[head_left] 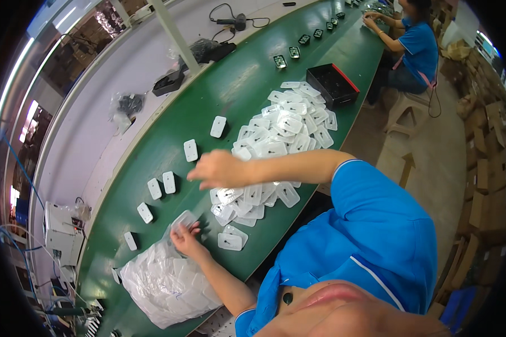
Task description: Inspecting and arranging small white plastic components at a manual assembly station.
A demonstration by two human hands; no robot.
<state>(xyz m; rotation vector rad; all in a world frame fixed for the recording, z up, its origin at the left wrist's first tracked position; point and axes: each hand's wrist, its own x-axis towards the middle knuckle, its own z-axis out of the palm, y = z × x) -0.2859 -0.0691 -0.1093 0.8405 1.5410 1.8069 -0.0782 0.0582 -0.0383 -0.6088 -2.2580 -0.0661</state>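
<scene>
My left hand (188, 240) is closed on a translucent white plastic cover (184, 219), just beyond the mouth of a clear plastic bag (168, 283) filled with similar white pieces. With its fingers stretched out and nothing visible in them, my right hand (222, 169) hovers over the green table, its forearm crossing above a large pile of loose covers (287, 121). The nearest thing to its fingertips is a small white rectangular case (168, 182). More such cases stand in a loose row, among them one case (190, 150) beyond my right hand and another case (145, 213) further left.
A black bin with a red edge (333, 85) stands past the pile. Dark open housings (280, 62) line the green table (230, 84) toward a co-worker (413, 48) in blue. A metal post (174, 35) rises at the far edge; a white machine (62, 233) sits at left.
</scene>
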